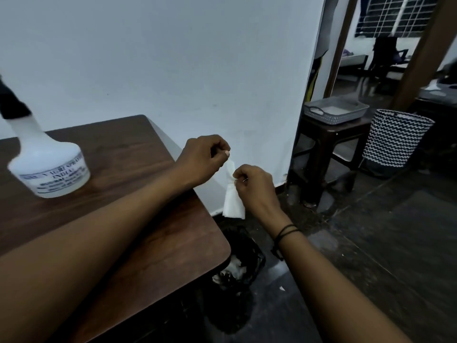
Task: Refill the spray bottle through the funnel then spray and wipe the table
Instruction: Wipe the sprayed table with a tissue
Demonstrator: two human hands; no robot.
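A white spray bottle (49,167) with a black trigger head stands upright on the dark wooden table (128,154) at the left. Past the table's right edge, both hands hold one white tissue (232,196) in the air. My left hand (202,159) pinches its top end and my right hand (254,186) pinches it lower down, so the rest hangs below. A black waste bin (237,263) with white scraps inside sits on the floor under the tissue. No funnel is in view.
A white wall runs behind the table. To the right stand a dark stool (329,144) carrying a grey tray (333,110) and a black-and-white zigzag basket (395,139). Dark tiled floor stretches to the right, with a doorway beyond.
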